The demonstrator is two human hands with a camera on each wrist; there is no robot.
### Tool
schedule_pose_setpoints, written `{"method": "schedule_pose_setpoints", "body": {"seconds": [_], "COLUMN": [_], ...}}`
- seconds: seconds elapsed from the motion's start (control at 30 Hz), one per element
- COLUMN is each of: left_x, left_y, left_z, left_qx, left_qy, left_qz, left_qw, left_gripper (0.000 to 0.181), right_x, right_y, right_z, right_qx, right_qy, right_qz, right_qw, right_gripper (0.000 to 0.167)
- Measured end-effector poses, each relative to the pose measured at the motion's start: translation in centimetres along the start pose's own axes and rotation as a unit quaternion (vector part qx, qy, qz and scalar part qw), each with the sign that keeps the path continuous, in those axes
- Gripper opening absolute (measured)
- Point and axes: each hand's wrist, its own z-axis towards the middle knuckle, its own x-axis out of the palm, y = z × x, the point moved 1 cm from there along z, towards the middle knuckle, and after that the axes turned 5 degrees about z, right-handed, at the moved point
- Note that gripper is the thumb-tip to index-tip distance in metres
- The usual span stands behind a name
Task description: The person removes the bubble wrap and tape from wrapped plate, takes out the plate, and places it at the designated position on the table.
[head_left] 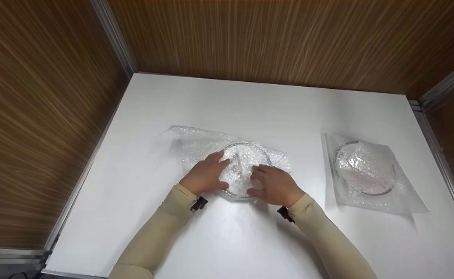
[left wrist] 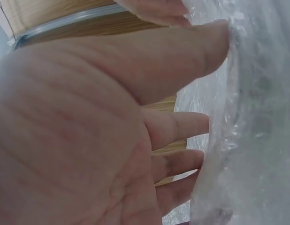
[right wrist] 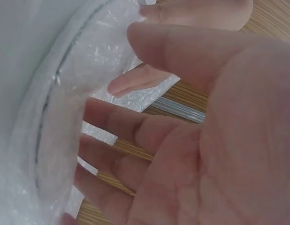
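A round, pale object with a dark rim lies wrapped in clear bubble wrap [head_left: 246,152] in the middle of the white table, and a loose flap of the wrap stretches off to the left. My left hand [head_left: 203,176] touches the left side of the bundle with thumb and fingertips, its fingers nearly straight. On the right side, the fingertips of my right hand [head_left: 275,186] rest on the plastic. In the right wrist view the dark rim shows through the bubble wrap [right wrist: 98,56]. The exact kind of round object cannot be made out through the plastic.
At the table's right lies a second round, dark-rimmed object in bubble wrap [head_left: 366,166], flat on the surface. Wood-grain panels [head_left: 250,42] with metal edge strips stand behind and at both sides of the white table [head_left: 227,104].
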Motion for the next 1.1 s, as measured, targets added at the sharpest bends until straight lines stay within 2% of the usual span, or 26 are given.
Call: {"method": "schedule_pose_setpoints", "body": {"seconds": [0.13, 0.23, 0.5, 0.67, 0.77, 0.83, 0.97, 1.03, 1.1], "left_x": [0.2, 0.6, 0.9, 1.2, 1.3, 1.3, 1.4, 1.4, 1.4], "left_y": [-0.6, -1.0, -1.3, -1.4, -1.5, -1.5, -1.6, -1.7, -1.9], "left_z": [0.1, 0.2, 0.0, 0.2, 0.4, 0.5, 0.3, 0.4, 0.5], "left_qx": [0.013, 0.027, 0.041, 0.052, 0.058, 0.058, 0.054, 0.055, 0.059], "left_qy": [-0.006, -0.008, -0.038, -0.051, -0.04, -0.021, 0.005, 0.002, -0.007], "left_qz": [0.013, 0.024, 0.068, 0.064, 0.042, 0.032, 0.024, 0.017, 0.011], "left_qw": [0.9998, 0.9993, 0.9962, 0.9953, 0.9967, 0.9976, 0.9982, 0.9983, 0.9982], "left_gripper": [0.079, 0.077, 0.067, 0.064, 0.071, 0.074, 0.069, 0.066, 0.064], "right_x": [0.5, 0.9, 1.4, 1.1, 1.1, 1.2, 1.3, 1.1, 0.6], "right_y": [-0.6, -1.1, -2.4, -2.9, -3.1, -3.2, -3.2, -3.2, -3.2], "right_z": [0.1, 0.0, 0.1, 0.4, 0.5, 0.6, 0.6, 0.4, -0.2], "right_qx": [0.023, 0.036, 0.023, 0.027, 0.028, 0.019, -0.001, 0.004, 0.02], "right_qy": [-0.029, -0.052, -0.078, -0.067, -0.065, -0.082, -0.138, -0.161, -0.174], "right_qz": [-0.031, -0.043, -0.013, 0.014, 0.017, 0.014, 0.016, 0.021, 0.028], "right_qw": [0.9988, 0.9971, 0.9966, 0.9973, 0.9974, 0.9964, 0.9903, 0.9868, 0.9841], "right_gripper": [0.051, 0.047, 0.037, 0.048, 0.06, 0.064, 0.045, 0.035, 0.033]}}
